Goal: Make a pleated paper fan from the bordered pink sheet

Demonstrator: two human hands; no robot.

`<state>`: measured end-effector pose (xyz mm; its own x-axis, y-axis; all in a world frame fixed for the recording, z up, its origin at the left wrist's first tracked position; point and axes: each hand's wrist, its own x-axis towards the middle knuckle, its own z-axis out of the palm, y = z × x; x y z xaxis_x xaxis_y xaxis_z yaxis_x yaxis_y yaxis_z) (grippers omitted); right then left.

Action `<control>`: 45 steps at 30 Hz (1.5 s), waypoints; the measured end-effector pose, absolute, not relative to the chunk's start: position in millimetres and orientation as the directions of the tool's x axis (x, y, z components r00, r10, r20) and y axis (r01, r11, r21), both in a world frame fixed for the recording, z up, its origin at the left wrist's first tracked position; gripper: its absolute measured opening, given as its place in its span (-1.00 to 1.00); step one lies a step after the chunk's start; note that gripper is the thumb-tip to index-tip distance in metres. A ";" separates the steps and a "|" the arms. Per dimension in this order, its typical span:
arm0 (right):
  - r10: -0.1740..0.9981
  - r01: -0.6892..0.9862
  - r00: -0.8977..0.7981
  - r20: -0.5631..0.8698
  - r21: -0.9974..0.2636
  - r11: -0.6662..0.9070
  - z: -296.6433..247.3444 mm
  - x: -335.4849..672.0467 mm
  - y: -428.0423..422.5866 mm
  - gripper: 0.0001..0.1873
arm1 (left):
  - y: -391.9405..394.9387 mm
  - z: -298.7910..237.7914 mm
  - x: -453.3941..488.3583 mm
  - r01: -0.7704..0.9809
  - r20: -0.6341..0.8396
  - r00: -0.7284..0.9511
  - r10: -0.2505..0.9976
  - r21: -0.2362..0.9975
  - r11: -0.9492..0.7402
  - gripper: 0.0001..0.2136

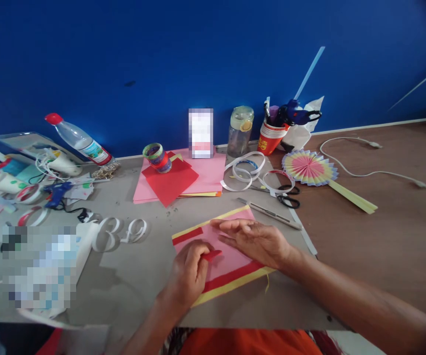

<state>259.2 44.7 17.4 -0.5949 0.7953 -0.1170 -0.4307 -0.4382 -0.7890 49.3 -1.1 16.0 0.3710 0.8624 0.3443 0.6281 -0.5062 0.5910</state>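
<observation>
A pink paper sheet with red and yellow strips along its edges lies at the table's front middle. Over its left part, my left hand is closed on a red paper strip, whose end sticks out to the right between thumb and fingers. My right hand hovers over or rests on the sheet's right side, fingers stretched out, with nothing visible in it. Whether its palm touches the paper cannot be told. Along the sheet's far edge runs a yellow border, with a short red strip beside it at the left.
Behind the sheet lie a utility knife, scissors and tape rolls. Red paper and a small cup sit on pink sheets. A paper fan is at right, a glue gun at left. A bottle leans against the wall.
</observation>
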 end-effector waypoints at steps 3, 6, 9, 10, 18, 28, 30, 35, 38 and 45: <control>0.808 -0.522 -0.576 -0.121 -0.706 -0.478 8.0 258.4 46.4 -0.75 | 1.2 16.1 51.1 0.636 0.257 0.411 0.875 0.606 -0.477 -0.82; 0.821 -0.554 -0.545 -0.172 -0.661 -0.506 4.3 258.2 47.1 -0.80 | 4.0 9.8 52.5 0.645 0.243 0.414 0.877 0.602 -0.471 -0.79; 0.858 -0.545 -0.468 -0.210 -0.696 -0.467 11.3 262.2 47.3 -0.77 | 5.6 5.1 52.8 0.640 0.271 0.399 0.876 0.603 -0.477 -0.71; 0.866 -0.518 -0.450 -0.216 -0.727 -0.451 15.5 263.6 46.8 -0.76 | 5.8 5.3 52.8 0.641 0.287 0.397 0.872 0.592 -0.487 -0.69; 0.665 -0.062 -0.551 -0.504 -0.770 -0.635 36.8 243.4 23.1 -0.49 | 0.9 24.3 55.7 0.668 0.581 0.519 0.627 0.182 -0.721 -0.79; 0.847 0.236 -0.409 -0.340 -0.936 -0.262 26.1 247.4 43.6 -0.84 | -10.4 14.0 44.6 0.751 0.559 0.362 0.746 0.299 -0.589 -0.72; 0.862 0.369 -0.424 -0.278 -0.922 -0.116 26.1 254.8 55.8 -0.77 | -14.8 9.6 38.3 0.762 0.527 0.328 0.784 0.343 -0.549 -0.75; 0.828 0.517 -0.545 -0.128 -0.830 0.212 31.3 257.5 76.1 -0.74 | -22.8 1.5 33.7 0.758 0.407 0.427 0.808 0.326 -0.565 -0.80; 0.832 0.589 -0.541 -0.123 -0.761 0.271 33.1 253.9 81.7 -0.76 | -21.6 0.0 36.8 0.743 0.345 0.484 0.804 0.323 -0.586 -0.81; 0.868 0.644 -0.481 -0.125 -0.721 0.254 20.7 252.6 79.3 -0.63 | -12.5 1.6 42.4 0.745 0.264 0.501 0.824 0.354 -0.566 -0.82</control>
